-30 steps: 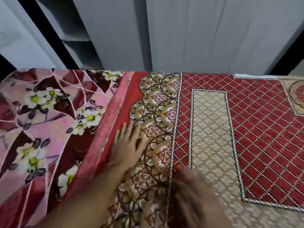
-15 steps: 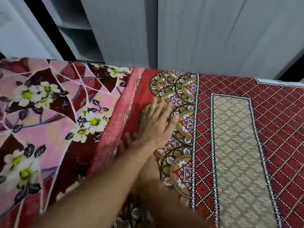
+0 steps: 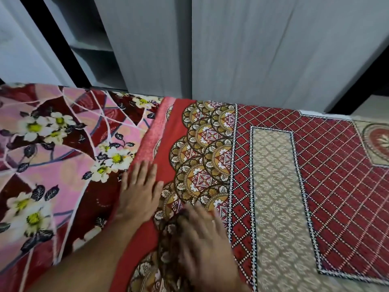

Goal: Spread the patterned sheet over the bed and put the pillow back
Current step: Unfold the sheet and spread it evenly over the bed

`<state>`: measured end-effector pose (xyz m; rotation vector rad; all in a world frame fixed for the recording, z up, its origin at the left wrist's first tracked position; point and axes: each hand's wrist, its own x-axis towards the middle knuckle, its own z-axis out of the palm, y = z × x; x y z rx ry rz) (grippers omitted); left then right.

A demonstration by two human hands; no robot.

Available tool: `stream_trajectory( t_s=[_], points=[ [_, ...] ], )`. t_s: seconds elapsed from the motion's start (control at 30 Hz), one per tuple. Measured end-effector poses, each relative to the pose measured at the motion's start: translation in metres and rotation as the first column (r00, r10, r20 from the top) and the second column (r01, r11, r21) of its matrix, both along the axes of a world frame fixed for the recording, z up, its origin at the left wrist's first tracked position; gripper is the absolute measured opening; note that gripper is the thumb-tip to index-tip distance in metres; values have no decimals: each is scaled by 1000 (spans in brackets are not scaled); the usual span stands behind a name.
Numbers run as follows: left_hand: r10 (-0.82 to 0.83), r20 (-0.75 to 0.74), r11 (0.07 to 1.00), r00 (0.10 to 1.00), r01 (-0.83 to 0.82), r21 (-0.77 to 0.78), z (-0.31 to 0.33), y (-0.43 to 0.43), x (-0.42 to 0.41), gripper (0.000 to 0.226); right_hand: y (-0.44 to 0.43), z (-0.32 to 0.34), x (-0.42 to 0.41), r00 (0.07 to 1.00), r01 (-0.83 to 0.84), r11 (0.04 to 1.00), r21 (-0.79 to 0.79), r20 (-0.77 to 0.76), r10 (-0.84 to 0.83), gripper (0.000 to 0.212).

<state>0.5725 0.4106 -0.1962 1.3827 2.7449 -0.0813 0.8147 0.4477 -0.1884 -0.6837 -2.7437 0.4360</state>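
The patterned sheet (image 3: 273, 175), red with gold medallions and a beige panel, lies flat over the right part of the bed. Its red border edge runs diagonally beside a pink floral cover (image 3: 52, 165) on the left. My left hand (image 3: 141, 190) presses flat with straight fingers on that red border. My right hand (image 3: 204, 234) is blurred and lies flat on the medallion pattern just right of the left hand. No pillow is in view.
Grey wardrobe doors (image 3: 252, 49) stand right behind the bed's far edge. An open section with shelves (image 3: 90, 45) shows at the upper left. A strip of pale floor (image 3: 370, 106) is visible at the far right.
My left hand slid back toward me along the red border. My right hand came out from under the left arm and moves over the medallions. The view shifted left.
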Motion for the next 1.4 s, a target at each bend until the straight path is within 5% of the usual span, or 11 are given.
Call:
stream_trajectory(
  t_s=[0.1,0.23,0.57,0.73,1.07,1.4],
  points=[
    [108,13,989,994,-106,-108,13,-18,15,79,26,16,25,888,417,908,-43,232,-397,67],
    [-6,14,993,1000,8,-122,48,-20,65,77,19,30,29,885,315,926,-210,418,-206,69],
    [-95,59,995,994,92,37,205,-67,179,74,-16,200,97,932,313,913,-261,269,-242,63],
    [-70,8,985,997,68,159,329,-113,226,97,-44,331,162,935,313,936,-159,226,-274,64],
    [-125,13,949,992,116,293,523,-170,346,83,-121,527,295,912,362,930,68,180,-368,65],
    [-290,-97,893,952,306,329,617,-183,392,72,-150,631,361,865,478,859,184,74,-496,60]
  ],
)
